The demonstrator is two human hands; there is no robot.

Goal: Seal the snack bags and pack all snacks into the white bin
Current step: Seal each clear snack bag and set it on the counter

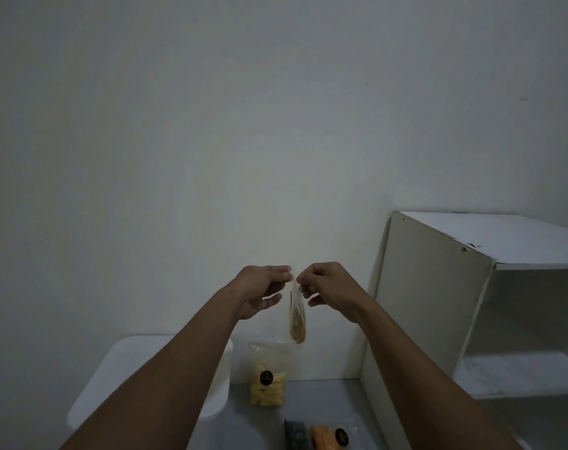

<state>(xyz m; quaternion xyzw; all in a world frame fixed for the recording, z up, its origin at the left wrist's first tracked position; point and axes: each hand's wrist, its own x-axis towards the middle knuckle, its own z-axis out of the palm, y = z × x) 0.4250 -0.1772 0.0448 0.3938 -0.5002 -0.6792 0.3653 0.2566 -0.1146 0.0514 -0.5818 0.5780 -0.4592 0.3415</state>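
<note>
Both my hands are raised in front of the wall, pinching the top edge of a small clear snack bag (pixel 297 323) with brown snacks at its bottom. My left hand (pixel 264 290) grips the bag's top from the left and my right hand (pixel 325 287) from the right, and the bag hangs edge-on between them. Below on the grey surface lies a clear bag of yellow puffs (pixel 267 375) with a black round label. A bag of orange snacks (pixel 328 436) sits at the bottom edge. The white bin (pixel 120 381) stands at the lower left, partly hidden by my left forearm.
A white shelf unit (pixel 438 287) stands at the right, its side panel close to my right forearm. A dark grey object (pixel 295 433) lies next to the orange snack bag. A plain white wall fills the background.
</note>
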